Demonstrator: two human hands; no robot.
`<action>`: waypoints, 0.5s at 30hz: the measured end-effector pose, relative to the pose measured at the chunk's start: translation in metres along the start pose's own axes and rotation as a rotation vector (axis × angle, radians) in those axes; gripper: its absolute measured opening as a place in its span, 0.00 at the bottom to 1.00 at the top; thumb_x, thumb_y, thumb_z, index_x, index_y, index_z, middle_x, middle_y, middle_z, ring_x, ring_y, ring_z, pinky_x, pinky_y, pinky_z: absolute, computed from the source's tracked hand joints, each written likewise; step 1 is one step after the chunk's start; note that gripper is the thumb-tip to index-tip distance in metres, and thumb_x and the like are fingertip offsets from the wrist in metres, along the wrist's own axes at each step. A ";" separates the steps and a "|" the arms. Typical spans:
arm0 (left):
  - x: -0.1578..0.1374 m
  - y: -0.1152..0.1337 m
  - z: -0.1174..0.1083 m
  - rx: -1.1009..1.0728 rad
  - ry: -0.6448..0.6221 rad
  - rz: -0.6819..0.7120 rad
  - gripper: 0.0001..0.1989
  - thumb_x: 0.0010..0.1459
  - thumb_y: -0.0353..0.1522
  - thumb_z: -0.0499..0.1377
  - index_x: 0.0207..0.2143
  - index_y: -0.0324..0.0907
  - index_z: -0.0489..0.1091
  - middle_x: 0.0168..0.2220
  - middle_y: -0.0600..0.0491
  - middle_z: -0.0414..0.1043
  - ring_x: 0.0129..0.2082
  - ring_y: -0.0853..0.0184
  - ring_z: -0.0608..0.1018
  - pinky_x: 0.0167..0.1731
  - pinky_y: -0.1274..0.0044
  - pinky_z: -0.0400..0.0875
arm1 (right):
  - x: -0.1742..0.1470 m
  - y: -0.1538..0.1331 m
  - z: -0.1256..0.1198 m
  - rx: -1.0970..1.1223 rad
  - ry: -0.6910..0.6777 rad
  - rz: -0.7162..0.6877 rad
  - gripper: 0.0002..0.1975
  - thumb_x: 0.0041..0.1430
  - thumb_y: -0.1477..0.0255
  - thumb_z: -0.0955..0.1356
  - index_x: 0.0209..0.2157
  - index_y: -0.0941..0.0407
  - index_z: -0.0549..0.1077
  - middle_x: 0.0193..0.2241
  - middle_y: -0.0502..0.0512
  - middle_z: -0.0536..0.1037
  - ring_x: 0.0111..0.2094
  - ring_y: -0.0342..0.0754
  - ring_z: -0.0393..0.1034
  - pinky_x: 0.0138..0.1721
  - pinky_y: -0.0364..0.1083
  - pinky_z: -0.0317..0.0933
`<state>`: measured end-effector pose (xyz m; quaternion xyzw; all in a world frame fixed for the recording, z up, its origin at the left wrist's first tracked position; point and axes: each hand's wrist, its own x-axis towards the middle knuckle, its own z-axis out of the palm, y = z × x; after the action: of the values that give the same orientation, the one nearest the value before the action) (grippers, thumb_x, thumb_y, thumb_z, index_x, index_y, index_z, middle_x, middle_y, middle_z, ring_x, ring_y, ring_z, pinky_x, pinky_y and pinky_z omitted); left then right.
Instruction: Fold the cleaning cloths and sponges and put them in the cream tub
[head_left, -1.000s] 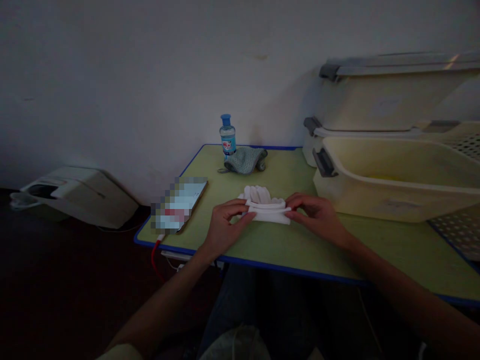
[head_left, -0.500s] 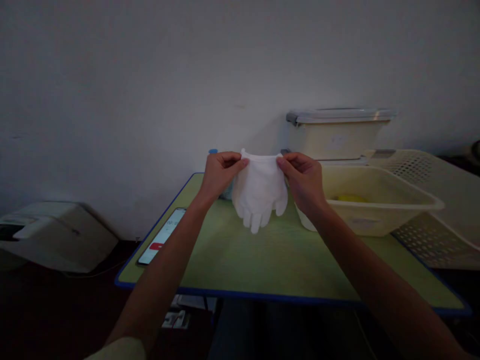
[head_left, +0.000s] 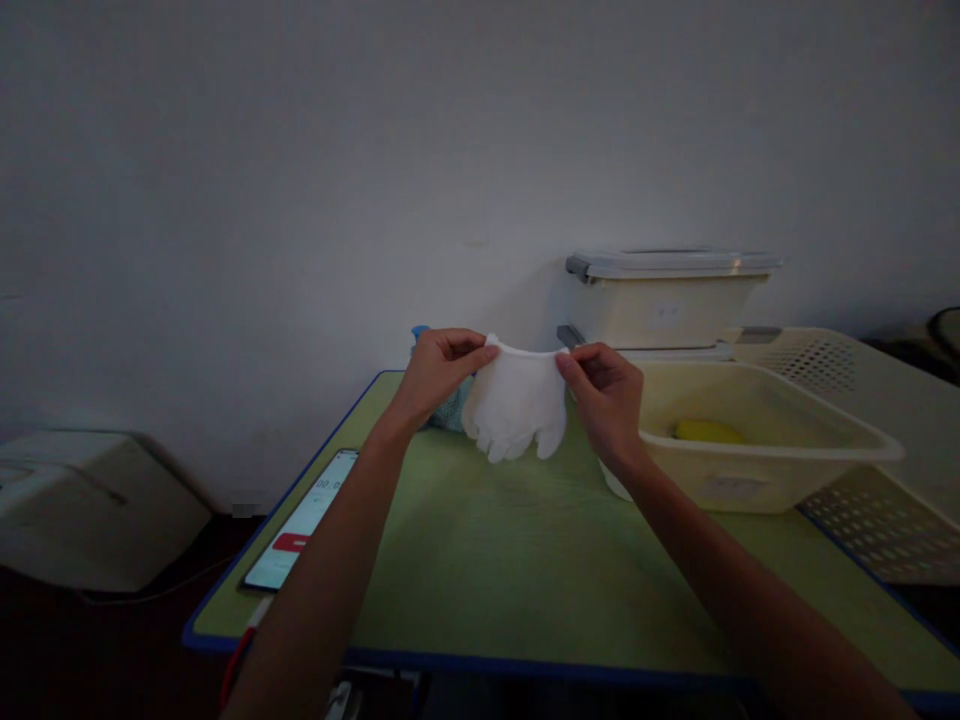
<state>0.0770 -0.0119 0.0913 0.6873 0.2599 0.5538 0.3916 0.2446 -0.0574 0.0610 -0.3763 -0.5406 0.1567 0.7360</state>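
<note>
Your left hand (head_left: 441,372) and your right hand (head_left: 609,400) are bare, with slender fingers (head_left: 459,341); your left forearm (head_left: 334,560) and right forearm (head_left: 720,560) are bare too, tapering toward the wrists (head_left: 396,425).

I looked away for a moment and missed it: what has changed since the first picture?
The white gloves, lying on the table a second ago, have been raised and now hang cuff up, fingers down. The left hand and right hand rose with them, each pinching a side, as before. The camera view shifted too, but the phone and open tub stay on the table.
</note>
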 end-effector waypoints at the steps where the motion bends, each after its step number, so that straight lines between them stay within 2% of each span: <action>1: -0.001 -0.002 0.000 -0.008 0.005 -0.003 0.09 0.38 0.35 0.65 0.20 0.38 0.73 0.23 0.54 0.74 0.21 0.74 0.71 0.22 0.82 0.66 | -0.001 0.001 -0.001 -0.013 -0.003 -0.010 0.07 0.45 0.69 0.69 0.21 0.56 0.68 0.18 0.45 0.68 0.20 0.38 0.60 0.22 0.40 0.56; 9: -0.005 -0.015 0.001 -0.066 0.048 -0.024 0.11 0.36 0.33 0.66 0.23 0.37 0.71 0.24 0.54 0.74 0.24 0.73 0.74 0.26 0.80 0.70 | -0.003 0.001 0.000 -0.065 -0.012 -0.042 0.06 0.45 0.70 0.69 0.21 0.55 0.68 0.18 0.46 0.69 0.20 0.39 0.62 0.23 0.42 0.59; 15: -0.008 -0.014 0.003 -0.117 0.065 -0.061 0.08 0.33 0.30 0.66 0.18 0.38 0.70 0.20 0.57 0.70 0.21 0.76 0.70 0.24 0.82 0.67 | -0.004 0.001 -0.003 -0.033 -0.019 -0.045 0.05 0.43 0.71 0.70 0.20 0.55 0.70 0.21 0.48 0.73 0.24 0.41 0.66 0.28 0.44 0.63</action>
<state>0.0787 -0.0111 0.0750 0.6366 0.2604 0.5778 0.4394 0.2466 -0.0604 0.0576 -0.3746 -0.5583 0.1350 0.7279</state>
